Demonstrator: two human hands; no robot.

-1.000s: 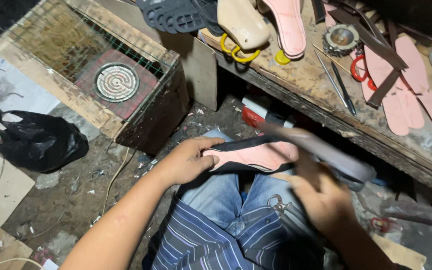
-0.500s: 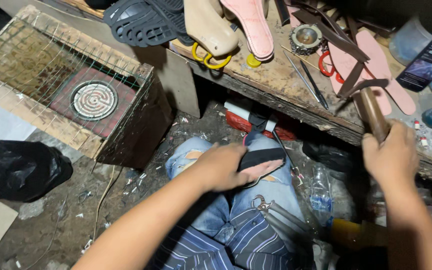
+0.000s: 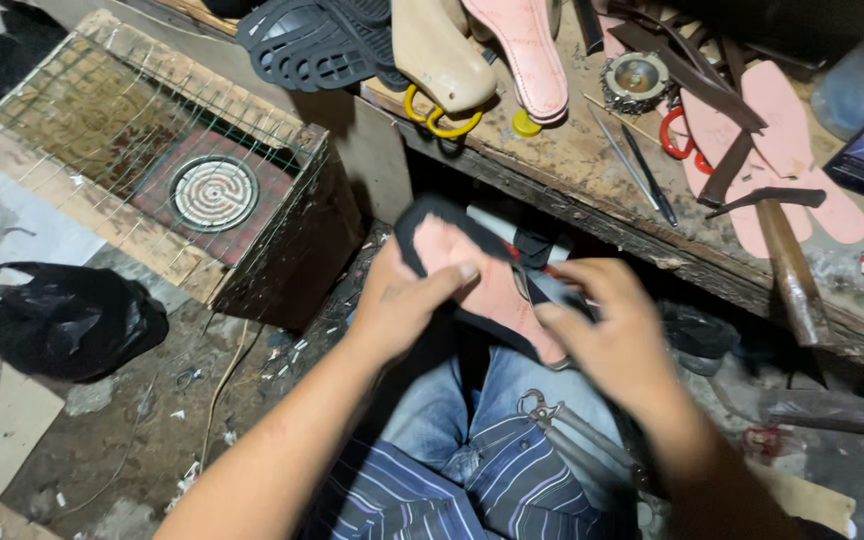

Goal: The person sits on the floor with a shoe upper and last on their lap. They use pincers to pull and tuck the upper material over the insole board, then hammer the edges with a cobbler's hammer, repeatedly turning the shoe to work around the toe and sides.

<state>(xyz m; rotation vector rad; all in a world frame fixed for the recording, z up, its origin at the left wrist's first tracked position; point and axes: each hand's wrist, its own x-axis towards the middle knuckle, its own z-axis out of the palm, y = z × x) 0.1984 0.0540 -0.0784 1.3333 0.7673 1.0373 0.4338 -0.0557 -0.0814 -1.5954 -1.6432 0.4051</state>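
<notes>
We hold a pink insole with a black border point(image 3: 487, 290) over our lap, in the middle of the frame — the left hand point(image 3: 402, 300) closes on its upper end, thumb pressed flat across the pink face, while the right hand point(image 3: 607, 335) closes round the lower right edge, fingers curled over the black rim. The piece tilts from upper left to lower right. The work in hand looks like pressing or folding the black border onto the pink sole, so we would do well to keep the left thumb firm as an anchor and work the right fingers along the rim bit by bit, smoothing without wrinkling. A pair of pincers point(image 3: 552, 420) lies on our lap just below. On the surface point(image 3: 592, 170) at upper right rest a hammer point(image 3: 787, 265), more pink insoles point(image 3: 802, 130) and a beige shoe last point(image 3: 437, 50) — all well apart from our hands. A wire-topped box with a coil heater point(image 3: 214, 192) sits at upper left.
</notes>
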